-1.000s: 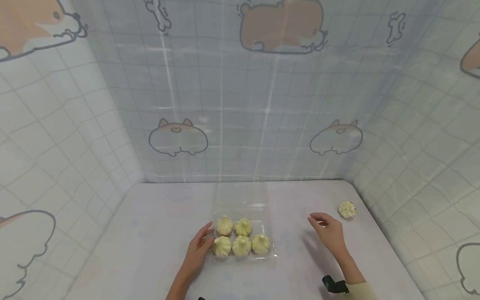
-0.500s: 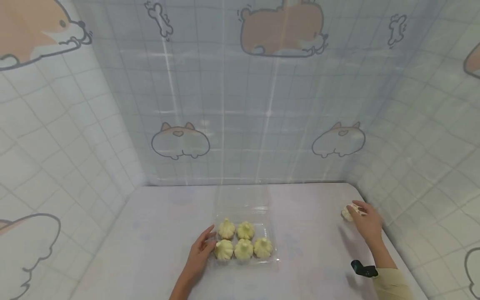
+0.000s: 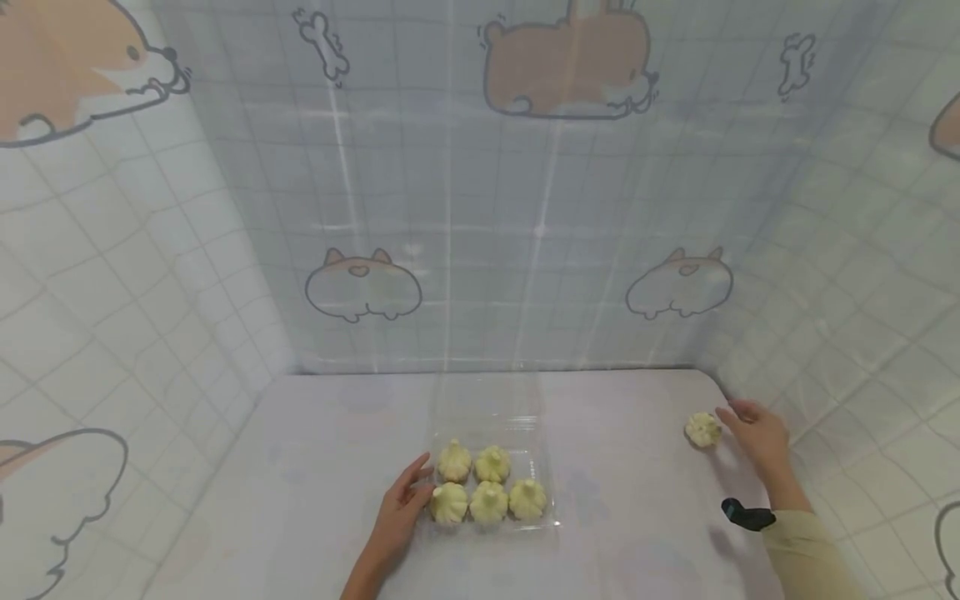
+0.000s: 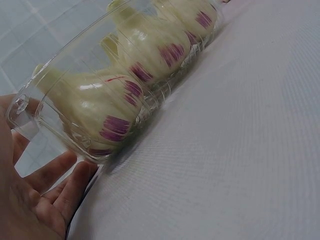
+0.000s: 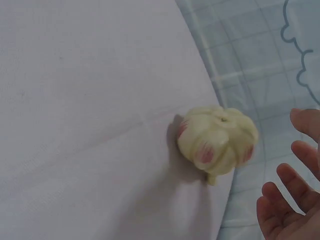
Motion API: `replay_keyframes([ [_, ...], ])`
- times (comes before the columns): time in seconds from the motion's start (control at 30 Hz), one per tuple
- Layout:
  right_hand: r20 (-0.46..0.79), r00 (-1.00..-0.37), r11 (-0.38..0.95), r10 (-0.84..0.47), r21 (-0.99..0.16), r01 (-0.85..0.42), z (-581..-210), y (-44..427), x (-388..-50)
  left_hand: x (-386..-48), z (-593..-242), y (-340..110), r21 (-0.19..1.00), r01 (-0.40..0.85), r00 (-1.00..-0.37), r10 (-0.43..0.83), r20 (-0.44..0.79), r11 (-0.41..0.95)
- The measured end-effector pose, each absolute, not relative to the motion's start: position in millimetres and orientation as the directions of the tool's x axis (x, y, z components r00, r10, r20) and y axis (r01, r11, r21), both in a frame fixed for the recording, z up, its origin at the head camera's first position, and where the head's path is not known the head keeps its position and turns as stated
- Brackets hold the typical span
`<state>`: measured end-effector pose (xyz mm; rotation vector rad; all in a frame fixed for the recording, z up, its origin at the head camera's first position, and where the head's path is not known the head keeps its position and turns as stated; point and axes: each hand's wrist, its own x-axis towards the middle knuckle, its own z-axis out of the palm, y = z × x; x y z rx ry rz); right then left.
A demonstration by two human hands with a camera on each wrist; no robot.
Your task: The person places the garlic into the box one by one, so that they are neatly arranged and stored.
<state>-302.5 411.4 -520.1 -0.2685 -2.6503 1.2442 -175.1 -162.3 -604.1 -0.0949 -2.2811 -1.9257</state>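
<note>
A clear plastic clamshell box (image 3: 551, 500) stands lid-up on the table and holds several garlic bulbs (image 3: 489, 502). My left hand (image 3: 396, 515) is at its left side. In the left wrist view, the left fingers (image 4: 75, 185) lie loosely extended against the box's lower corner, where purple-streaked bulbs (image 4: 95, 110) show through the plastic. A lone garlic bulb (image 3: 702, 430) lies far right on the table. Just right of it is my right hand (image 3: 761, 437). The right wrist view shows this hand (image 5: 295, 200) with fingers spread, apart from the bulb (image 5: 217, 140), whose stem points down.
The white-covered table (image 3: 315, 483) ends at a grid-patterned curtain (image 3: 480, 275) with dog drawings behind and at both sides. The lone bulb is near the table's right edge. A black device (image 3: 747, 515) sits on my right wrist by the sleeve (image 3: 806, 554).
My right hand has moved right from mid-table, reached over the lone bulb, and is now beyond it on its right side. The left hand stays at the box.
</note>
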Motion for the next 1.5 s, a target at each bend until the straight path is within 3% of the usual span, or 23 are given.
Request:
replay_keyframes([
  [0.17, 0.013, -0.974, 0.577, 0.226, -0.807, 0.123, -532.5, 412.0, -305.0, -172.7, -598.0, -162.2, 0.975, 0.133, -0.989, -0.037, 0.141, 0.177],
  [0.57, -0.026, -0.969, 0.539, 0.247, -0.827, 0.160, -555.3, 403.9, -311.0, -173.8, -595.7, -160.2, 0.968, 0.135, -0.988, -0.045, 0.148, 0.211],
  [1.27, 0.148, -0.971, 0.628, 0.186, -0.779, 0.002, -561.3, 373.1, -299.6, -174.7, -601.4, -162.0, 0.968, 0.154, -0.986, -0.035, 0.164, 0.196],
  [1.5, 0.139, -0.956, 0.606, 0.259, -0.794, 0.049, -564.0, 363.1, -296.0, -173.8, -596.7, -161.1, 0.978, 0.110, -0.992, -0.049, 0.120, 0.177],
])
